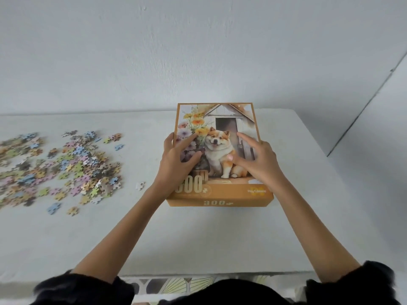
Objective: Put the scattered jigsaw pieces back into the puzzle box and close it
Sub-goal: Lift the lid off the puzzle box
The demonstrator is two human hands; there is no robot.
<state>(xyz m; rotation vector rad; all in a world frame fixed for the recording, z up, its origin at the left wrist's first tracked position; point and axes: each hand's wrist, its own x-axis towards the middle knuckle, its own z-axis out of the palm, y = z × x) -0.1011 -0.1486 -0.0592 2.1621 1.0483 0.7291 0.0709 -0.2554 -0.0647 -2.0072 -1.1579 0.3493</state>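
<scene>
An orange puzzle box (220, 195) with a dog picture on its lid lies shut on the white table, right of centre. My left hand (176, 160) rests on the lid's left side, thumb over the left edge, fingers spread flat on the picture. My right hand (255, 158) rests on the lid's right side with fingers spread across the picture. A wide heap of coloured jigsaw pieces (59, 168) is scattered on the table to the left. One pale piece (139, 185) lies alone between the heap and the box.
The white table (198, 238) backs onto a pale wall. Its right edge runs just past the box, and its front edge is near my body. A patterned floor or mat (176, 285) shows below the table front.
</scene>
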